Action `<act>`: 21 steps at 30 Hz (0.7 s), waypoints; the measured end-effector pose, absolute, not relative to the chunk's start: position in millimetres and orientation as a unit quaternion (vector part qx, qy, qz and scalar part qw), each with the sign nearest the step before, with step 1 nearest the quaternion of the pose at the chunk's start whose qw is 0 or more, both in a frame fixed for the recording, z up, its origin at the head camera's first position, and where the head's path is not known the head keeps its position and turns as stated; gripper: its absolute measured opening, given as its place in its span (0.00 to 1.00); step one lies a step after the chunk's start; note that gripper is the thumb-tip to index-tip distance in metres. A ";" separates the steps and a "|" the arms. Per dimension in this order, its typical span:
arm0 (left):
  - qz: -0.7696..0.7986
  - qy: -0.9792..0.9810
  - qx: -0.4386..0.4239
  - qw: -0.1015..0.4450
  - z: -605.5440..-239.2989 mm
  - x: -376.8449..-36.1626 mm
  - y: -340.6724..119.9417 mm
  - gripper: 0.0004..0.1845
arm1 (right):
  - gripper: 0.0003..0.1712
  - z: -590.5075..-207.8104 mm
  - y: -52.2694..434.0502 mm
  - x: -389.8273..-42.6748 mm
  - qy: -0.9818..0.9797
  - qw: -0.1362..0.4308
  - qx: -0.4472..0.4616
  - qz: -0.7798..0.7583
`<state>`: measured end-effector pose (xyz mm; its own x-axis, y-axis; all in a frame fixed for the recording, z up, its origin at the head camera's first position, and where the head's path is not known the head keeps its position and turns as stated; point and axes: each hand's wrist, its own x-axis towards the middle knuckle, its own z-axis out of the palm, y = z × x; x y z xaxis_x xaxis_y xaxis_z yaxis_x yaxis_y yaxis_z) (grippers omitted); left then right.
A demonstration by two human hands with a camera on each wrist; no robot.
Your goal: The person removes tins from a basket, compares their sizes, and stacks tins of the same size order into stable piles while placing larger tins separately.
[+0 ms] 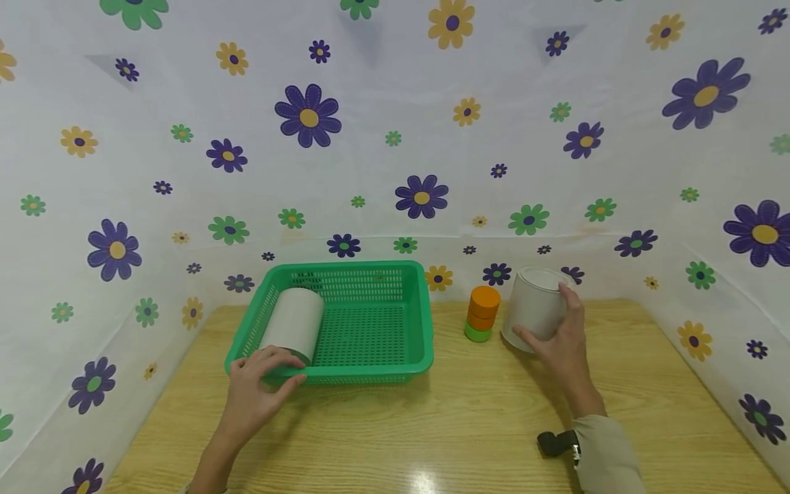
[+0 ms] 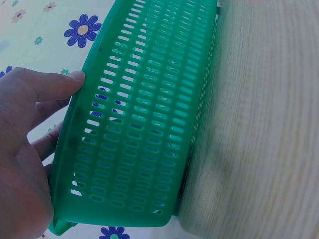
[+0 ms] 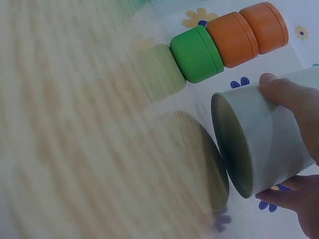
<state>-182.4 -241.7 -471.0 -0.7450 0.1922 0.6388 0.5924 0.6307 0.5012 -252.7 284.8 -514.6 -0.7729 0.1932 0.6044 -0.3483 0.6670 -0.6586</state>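
Note:
My left hand point(image 1: 254, 390) grips the front rim of a green plastic basket point(image 1: 376, 370) near its left corner. In the left wrist view its thumb lies on the rim and the other fingers reach behind it. Inside the basket, along the left side, a white cylinder point(image 1: 293, 317) lies on its side. My right hand point(image 1: 564, 341) holds a white can point(image 1: 534, 310) with thumb and fingers spread around it. The can leans slightly, and its recessed underside shows at the table in the right wrist view.
Between basket and can stands a stack of small round containers, with orange ones point(image 1: 484, 300) above a green one point(image 1: 478, 333). A black strap-like piece point(image 1: 555, 443) sits at the right cuff. Flower-printed white sheeting point(image 1: 370, 158) encloses the wooden table point(image 1: 469, 425) at back and sides.

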 end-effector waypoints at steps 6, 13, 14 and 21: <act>-0.362 -0.860 -0.231 0.276 -471.2 -182.7 -241.6 0.13 | 0.55 -514.3 281.4 -248.7 -0.847 0.320 0.046 0.422; -0.364 -0.859 -0.231 0.276 -471.3 -182.2 -242.0 0.13 | 0.52 -511.2 279.8 -247.1 -0.847 0.308 0.052 0.430; -0.364 -0.859 -0.231 0.276 -471.2 -182.1 -242.1 0.14 | 0.52 -510.9 279.7 -247.0 -0.847 0.308 0.052 0.431; -0.365 -0.859 -0.231 0.276 -471.2 -182.2 -242.1 0.15 | 0.52 -510.1 280.7 -246.1 -0.850 0.305 0.051 0.427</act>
<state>-182.2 -242.1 -471.2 -0.7415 0.1946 0.6422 0.5975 0.6270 0.4999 -246.1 280.7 -510.1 -0.8088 0.1732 0.5620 -0.3478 0.6297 -0.6946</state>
